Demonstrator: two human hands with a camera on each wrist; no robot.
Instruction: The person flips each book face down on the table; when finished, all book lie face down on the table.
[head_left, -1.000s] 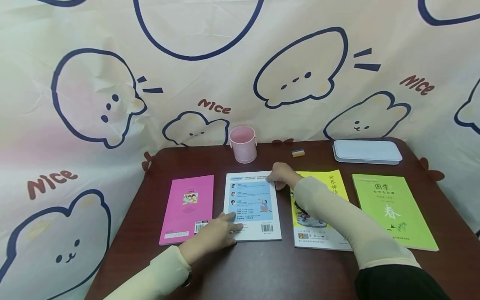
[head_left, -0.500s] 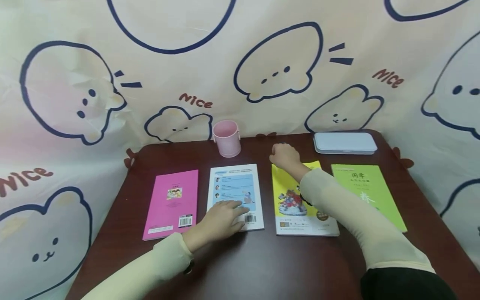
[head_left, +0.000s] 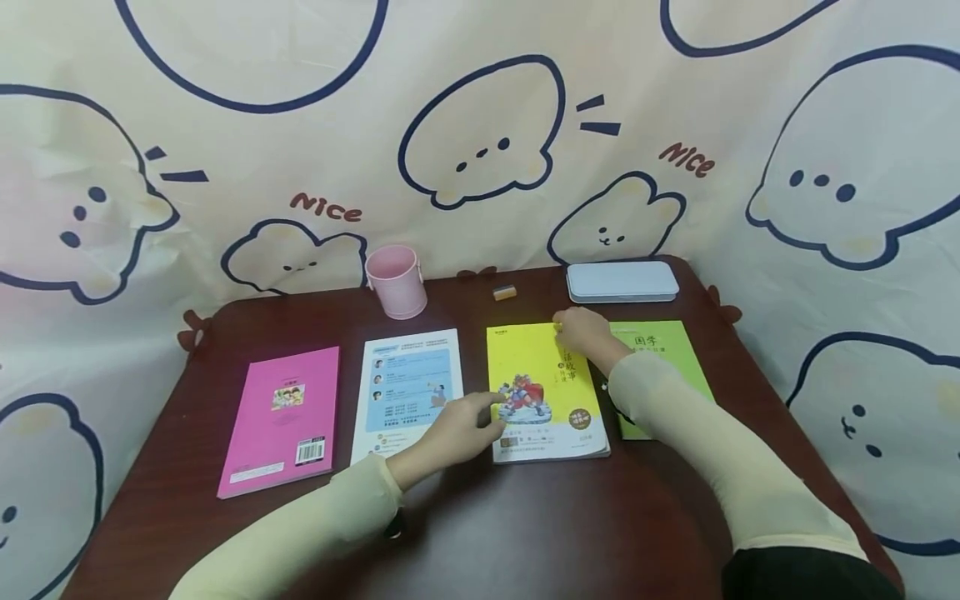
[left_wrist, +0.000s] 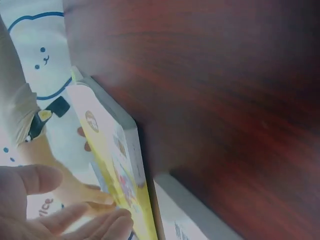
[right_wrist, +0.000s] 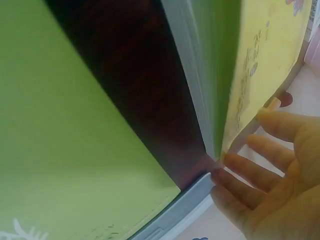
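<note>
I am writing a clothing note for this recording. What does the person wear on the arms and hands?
Both arms wear long, close-fitting pale cream sleeves reaching the wrists. A black cuff or band shows at the right forearm's near end. The left hand and right hand are bare, without gloves.

Left hand point(head_left: 457, 433) flat, fingers point(left_wrist: 90, 222) straight, right hand point(head_left: 588, 333) extended forward, fingers relaxed

Yellow book point(head_left: 543, 392) flat on table, cover seemingly lifting.

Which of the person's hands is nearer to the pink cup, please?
Left. The left hand lies below the pink cup at the yellow book's near-left edge; the right hand is farther right.
</note>
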